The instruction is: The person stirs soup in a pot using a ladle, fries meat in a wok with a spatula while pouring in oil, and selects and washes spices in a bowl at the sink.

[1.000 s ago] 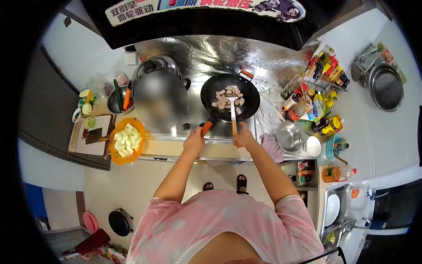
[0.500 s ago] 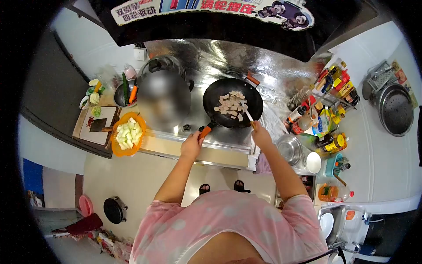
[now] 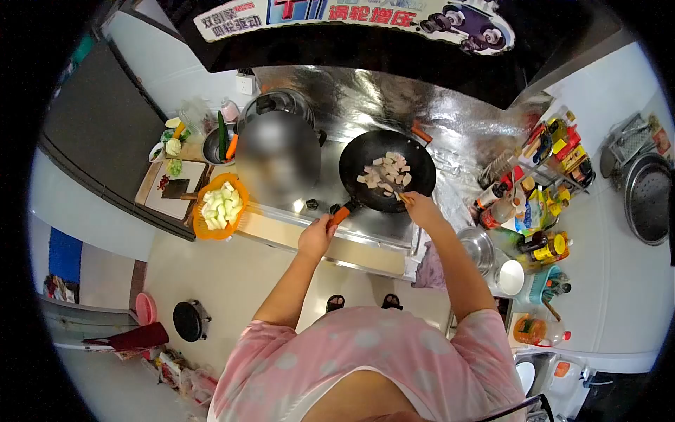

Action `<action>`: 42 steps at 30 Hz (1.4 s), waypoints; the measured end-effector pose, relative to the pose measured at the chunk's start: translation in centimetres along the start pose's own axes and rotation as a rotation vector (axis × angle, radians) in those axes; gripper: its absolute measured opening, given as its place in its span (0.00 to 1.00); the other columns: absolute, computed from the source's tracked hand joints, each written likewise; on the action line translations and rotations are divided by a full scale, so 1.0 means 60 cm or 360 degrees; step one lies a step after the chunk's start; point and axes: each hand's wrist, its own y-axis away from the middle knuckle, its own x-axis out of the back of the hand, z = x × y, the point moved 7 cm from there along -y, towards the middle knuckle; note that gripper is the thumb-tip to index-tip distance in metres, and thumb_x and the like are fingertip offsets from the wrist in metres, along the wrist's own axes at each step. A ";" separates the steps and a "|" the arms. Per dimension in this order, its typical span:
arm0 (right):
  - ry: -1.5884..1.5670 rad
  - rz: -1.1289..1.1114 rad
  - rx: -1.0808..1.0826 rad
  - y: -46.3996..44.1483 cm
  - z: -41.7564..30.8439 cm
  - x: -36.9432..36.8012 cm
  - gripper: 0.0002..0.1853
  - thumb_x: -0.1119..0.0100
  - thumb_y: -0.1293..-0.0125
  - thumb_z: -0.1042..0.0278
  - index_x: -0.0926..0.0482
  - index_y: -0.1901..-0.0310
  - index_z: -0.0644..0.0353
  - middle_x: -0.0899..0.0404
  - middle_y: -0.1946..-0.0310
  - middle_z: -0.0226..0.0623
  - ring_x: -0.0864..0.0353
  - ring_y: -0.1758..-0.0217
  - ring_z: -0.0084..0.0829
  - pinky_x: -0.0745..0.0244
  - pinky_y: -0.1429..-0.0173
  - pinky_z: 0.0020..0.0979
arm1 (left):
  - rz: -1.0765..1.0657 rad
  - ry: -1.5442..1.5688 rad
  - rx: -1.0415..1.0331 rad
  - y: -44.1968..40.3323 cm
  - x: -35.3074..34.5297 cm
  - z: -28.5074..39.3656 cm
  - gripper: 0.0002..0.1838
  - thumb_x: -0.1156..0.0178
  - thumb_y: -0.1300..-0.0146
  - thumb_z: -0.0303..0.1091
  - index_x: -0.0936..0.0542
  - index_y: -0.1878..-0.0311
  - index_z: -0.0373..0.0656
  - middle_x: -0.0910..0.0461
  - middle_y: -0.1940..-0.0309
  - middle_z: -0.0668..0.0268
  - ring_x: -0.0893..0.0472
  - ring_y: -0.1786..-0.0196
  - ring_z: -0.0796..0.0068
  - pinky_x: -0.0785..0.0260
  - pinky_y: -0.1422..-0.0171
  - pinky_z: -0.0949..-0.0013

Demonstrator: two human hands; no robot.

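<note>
Wok [image 3: 356, 184] — left hand [image 3: 315, 238] grips its handle [image 3: 339, 215], right hand [image 3: 422, 210] grips the spatula [image 3: 403, 197]

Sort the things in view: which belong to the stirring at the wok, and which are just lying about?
In the job:
- wok, left hand at its handle
- spatula, in the right hand
- pale pieces, in the wok

Apparently just lying about:
- cleaver, on the board
- cloth
- white bowl
- pink tub
</note>
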 end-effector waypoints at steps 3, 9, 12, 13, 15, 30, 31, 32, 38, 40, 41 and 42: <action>0.0318 -0.0138 0.0083 0.057 -0.052 0.065 0.16 0.55 0.36 0.65 0.23 0.49 0.47 0.20 0.59 0.49 0.20 0.56 0.46 0.25 0.54 0.44 | -0.0025 0.0008 0.0000 -0.001 -0.001 0.001 0.14 0.45 0.37 0.44 0.28 0.50 0.52 0.22 0.59 0.59 0.21 0.57 0.54 0.29 0.56 0.54; 0.0970 -0.0213 0.0044 0.126 -0.107 0.181 0.17 0.51 0.42 0.67 0.19 0.51 0.43 0.18 0.63 0.40 0.18 0.60 0.42 0.24 0.58 0.42 | -0.0030 0.0090 -0.0032 -0.003 -0.003 -0.002 0.15 0.45 0.37 0.43 0.28 0.49 0.51 0.21 0.60 0.58 0.21 0.58 0.54 0.29 0.56 0.54; 0.1104 -0.0291 -0.0041 0.148 -0.096 0.217 0.16 0.51 0.42 0.68 0.18 0.55 0.44 0.18 0.66 0.42 0.18 0.63 0.41 0.24 0.59 0.41 | -0.0013 0.0077 -0.0031 -0.001 0.002 0.001 0.15 0.44 0.37 0.43 0.27 0.50 0.51 0.21 0.60 0.58 0.21 0.59 0.54 0.29 0.57 0.55; 0.1186 -0.0378 -0.0110 0.155 -0.096 0.225 0.15 0.51 0.42 0.68 0.18 0.56 0.43 0.18 0.66 0.43 0.18 0.63 0.41 0.24 0.59 0.42 | -0.0028 0.0094 -0.0011 0.000 0.005 0.004 0.15 0.43 0.37 0.42 0.27 0.50 0.50 0.21 0.60 0.57 0.21 0.58 0.53 0.29 0.57 0.55; 0.1124 -0.0406 -0.0131 0.156 -0.106 0.218 0.14 0.51 0.43 0.69 0.18 0.58 0.49 0.18 0.66 0.44 0.18 0.62 0.42 0.23 0.58 0.42 | -0.0052 0.0129 0.0032 0.001 0.013 0.010 0.15 0.43 0.38 0.42 0.26 0.51 0.47 0.20 0.59 0.56 0.21 0.57 0.51 0.29 0.56 0.55; 0.0237 -0.0491 -0.0531 -0.027 -0.018 0.215 0.20 0.53 0.33 0.63 0.27 0.76 0.74 0.23 0.82 0.55 0.22 0.88 0.38 0.28 0.84 0.37 | 0.0010 0.0142 -0.0050 0.000 0.002 -0.002 0.14 0.42 0.39 0.41 0.28 0.51 0.50 0.22 0.61 0.59 0.21 0.59 0.53 0.29 0.58 0.54; 0.0253 -0.0528 -0.0630 -0.025 -0.007 0.217 0.19 0.52 0.33 0.64 0.27 0.77 0.73 0.23 0.82 0.55 0.22 0.87 0.37 0.28 0.84 0.38 | 0.0011 0.0151 -0.0048 0.000 0.001 -0.003 0.14 0.42 0.39 0.41 0.28 0.51 0.50 0.22 0.61 0.59 0.21 0.59 0.53 0.29 0.58 0.54; 0.0270 -0.0562 -0.0723 -0.031 0.013 0.219 0.19 0.52 0.34 0.65 0.27 0.77 0.72 0.23 0.82 0.55 0.22 0.86 0.37 0.28 0.84 0.38 | 0.0019 0.0161 -0.0043 0.000 0.000 -0.004 0.14 0.42 0.39 0.41 0.28 0.51 0.51 0.22 0.61 0.59 0.21 0.59 0.53 0.29 0.58 0.54; 0.0167 -0.0501 -0.0398 -0.106 0.063 0.144 0.22 0.43 0.40 0.61 0.28 0.88 0.65 0.26 0.89 0.44 0.25 0.89 0.38 0.30 0.83 0.40 | -0.0019 0.0130 -0.0033 0.001 0.001 -0.005 0.15 0.42 0.39 0.42 0.28 0.50 0.51 0.22 0.61 0.59 0.21 0.58 0.54 0.29 0.57 0.54; 0.0193 -0.0413 -0.0308 -0.115 0.013 0.119 0.21 0.45 0.40 0.58 0.24 0.83 0.67 0.23 0.87 0.45 0.23 0.86 0.38 0.26 0.77 0.37 | -0.0096 0.0089 0.0006 0.000 0.007 0.001 0.16 0.43 0.38 0.42 0.29 0.49 0.50 0.22 0.61 0.57 0.21 0.58 0.53 0.29 0.56 0.55; 0.0313 -0.0354 -0.0050 -0.120 -0.006 0.103 0.23 0.49 0.37 0.57 0.24 0.83 0.69 0.24 0.87 0.45 0.23 0.87 0.37 0.26 0.77 0.36 | -0.0077 0.0089 -0.0018 -0.002 0.008 0.001 0.16 0.44 0.37 0.42 0.29 0.49 0.49 0.22 0.61 0.57 0.21 0.58 0.53 0.29 0.56 0.55; 0.0447 -0.0270 0.0202 -0.121 -0.028 0.088 0.26 0.52 0.35 0.57 0.24 0.83 0.70 0.24 0.88 0.46 0.23 0.88 0.36 0.26 0.78 0.35 | -0.0063 0.0089 -0.0043 -0.002 0.005 -0.002 0.16 0.44 0.37 0.42 0.29 0.49 0.49 0.22 0.60 0.57 0.21 0.58 0.53 0.29 0.56 0.55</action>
